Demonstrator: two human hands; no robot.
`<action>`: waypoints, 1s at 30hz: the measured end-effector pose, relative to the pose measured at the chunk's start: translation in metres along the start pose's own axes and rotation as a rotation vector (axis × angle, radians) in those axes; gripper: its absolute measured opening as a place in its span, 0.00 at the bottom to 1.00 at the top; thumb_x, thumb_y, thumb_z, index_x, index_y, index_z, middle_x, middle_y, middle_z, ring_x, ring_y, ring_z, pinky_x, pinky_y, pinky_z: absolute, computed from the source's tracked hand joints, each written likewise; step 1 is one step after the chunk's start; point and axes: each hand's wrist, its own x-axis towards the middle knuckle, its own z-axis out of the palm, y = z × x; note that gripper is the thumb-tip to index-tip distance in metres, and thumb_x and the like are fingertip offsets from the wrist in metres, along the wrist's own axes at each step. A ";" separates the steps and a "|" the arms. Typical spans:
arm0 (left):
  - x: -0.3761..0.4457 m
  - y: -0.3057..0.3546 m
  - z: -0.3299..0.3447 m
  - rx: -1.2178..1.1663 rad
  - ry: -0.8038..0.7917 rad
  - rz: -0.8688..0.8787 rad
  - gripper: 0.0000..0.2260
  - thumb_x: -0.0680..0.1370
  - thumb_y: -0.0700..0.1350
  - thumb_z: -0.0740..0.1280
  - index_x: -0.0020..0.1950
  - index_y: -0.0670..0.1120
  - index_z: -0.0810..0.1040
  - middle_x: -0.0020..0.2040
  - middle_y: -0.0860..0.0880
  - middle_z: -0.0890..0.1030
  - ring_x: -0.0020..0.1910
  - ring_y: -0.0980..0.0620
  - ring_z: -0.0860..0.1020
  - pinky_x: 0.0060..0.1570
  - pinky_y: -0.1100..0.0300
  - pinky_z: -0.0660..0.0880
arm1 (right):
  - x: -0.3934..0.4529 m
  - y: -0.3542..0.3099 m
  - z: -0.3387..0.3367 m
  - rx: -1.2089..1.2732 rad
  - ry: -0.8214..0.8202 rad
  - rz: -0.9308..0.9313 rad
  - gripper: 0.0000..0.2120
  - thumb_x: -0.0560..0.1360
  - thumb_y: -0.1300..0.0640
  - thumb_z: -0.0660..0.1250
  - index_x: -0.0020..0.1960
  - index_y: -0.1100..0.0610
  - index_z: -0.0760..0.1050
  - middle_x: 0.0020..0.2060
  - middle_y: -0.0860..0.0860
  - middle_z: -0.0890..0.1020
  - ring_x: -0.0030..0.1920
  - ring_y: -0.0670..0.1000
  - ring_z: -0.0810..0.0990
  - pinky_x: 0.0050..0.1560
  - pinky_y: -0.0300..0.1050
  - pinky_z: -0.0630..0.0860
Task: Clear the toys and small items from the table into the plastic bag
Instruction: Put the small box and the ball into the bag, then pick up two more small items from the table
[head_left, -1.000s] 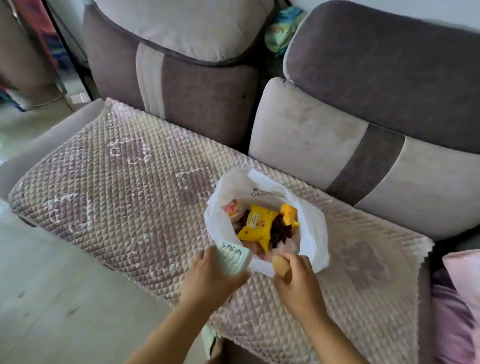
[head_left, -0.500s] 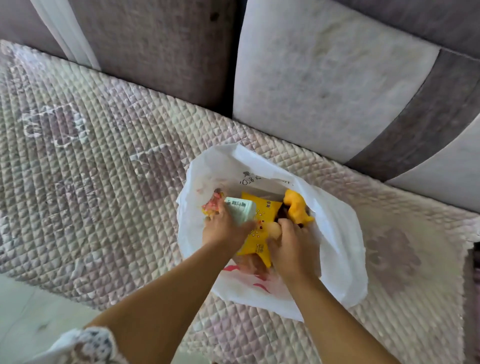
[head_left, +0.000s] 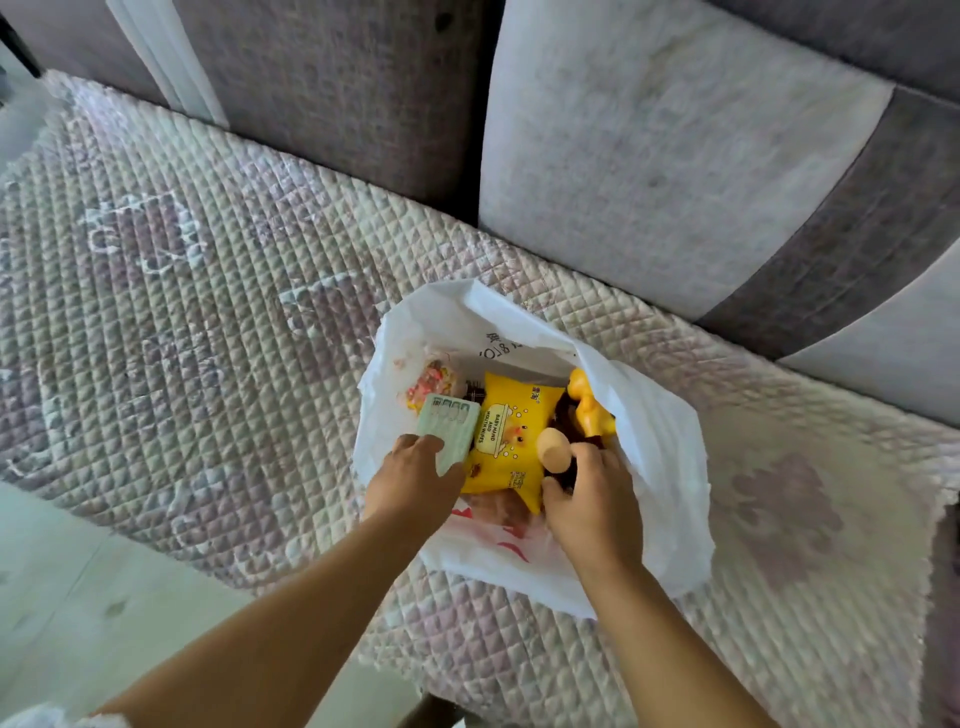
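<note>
Little has been shifted since half a second ago: the pale green packet (head_left: 448, 427) is pinched by the left hand (head_left: 415, 480) and the egg-shaped toy (head_left: 554, 450) by the right hand (head_left: 592, 506), fingers curled, both held over the open plastic bag (head_left: 654, 457) on the quilted sofa cover (head_left: 208, 322), presumably for dropping in.

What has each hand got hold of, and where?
The left hand grips a pale green packet by its near end. The right hand holds a tan egg-shaped toy at its lower end, over the bag.
</note>
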 end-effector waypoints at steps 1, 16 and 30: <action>-0.014 -0.002 -0.006 -0.013 0.025 0.005 0.20 0.77 0.55 0.61 0.68 0.51 0.70 0.65 0.51 0.72 0.58 0.49 0.75 0.50 0.55 0.74 | -0.007 -0.001 -0.007 0.005 -0.010 -0.017 0.12 0.73 0.53 0.66 0.54 0.57 0.72 0.50 0.51 0.76 0.56 0.55 0.74 0.43 0.44 0.70; -0.326 -0.086 -0.062 -0.218 0.292 -0.231 0.14 0.77 0.56 0.62 0.59 0.54 0.76 0.52 0.52 0.81 0.51 0.51 0.79 0.52 0.58 0.75 | -0.188 -0.036 -0.133 0.006 -0.351 -0.569 0.12 0.74 0.50 0.66 0.56 0.53 0.75 0.41 0.46 0.79 0.45 0.48 0.77 0.46 0.45 0.75; -0.581 -0.192 -0.014 -0.578 0.629 -0.709 0.11 0.75 0.57 0.65 0.54 0.55 0.78 0.42 0.56 0.80 0.42 0.61 0.77 0.44 0.62 0.75 | -0.364 -0.122 -0.103 -0.153 -0.715 -1.101 0.11 0.72 0.51 0.70 0.53 0.52 0.77 0.40 0.47 0.81 0.42 0.46 0.78 0.44 0.31 0.69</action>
